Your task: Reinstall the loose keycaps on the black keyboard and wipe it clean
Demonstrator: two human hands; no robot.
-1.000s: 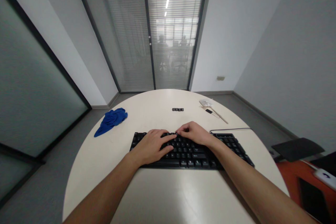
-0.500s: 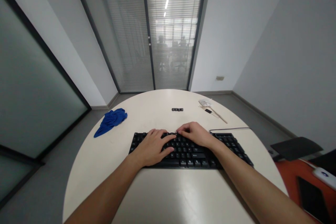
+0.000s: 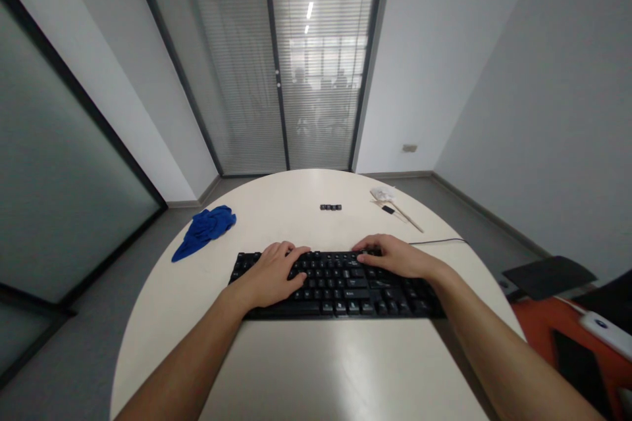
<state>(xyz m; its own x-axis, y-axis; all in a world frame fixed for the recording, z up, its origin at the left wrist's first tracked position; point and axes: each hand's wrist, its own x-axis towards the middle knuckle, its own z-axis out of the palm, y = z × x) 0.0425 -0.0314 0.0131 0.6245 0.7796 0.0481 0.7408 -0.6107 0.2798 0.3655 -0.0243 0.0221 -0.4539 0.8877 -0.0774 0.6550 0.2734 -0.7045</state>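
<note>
Now keyboard [image 3: 340, 283] under both open hands, left [image 3: 269, 273], right [image 3: 395, 256], apparently touching keys.

No readable text anywhere; legends on the black keyboard [image 3: 340, 283] too small to read.

Bare table [image 3: 316, 368] fills the lower centre of the frame. Obstacles in the upper half: blue cloth [image 3: 205, 229] left, loose keycaps [image 3: 330, 207] centre, wrapper and stick [image 3: 395, 207] right.

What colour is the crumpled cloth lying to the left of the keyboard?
The cloth is bright blue; the head view shows it near the round table's left edge.
</note>
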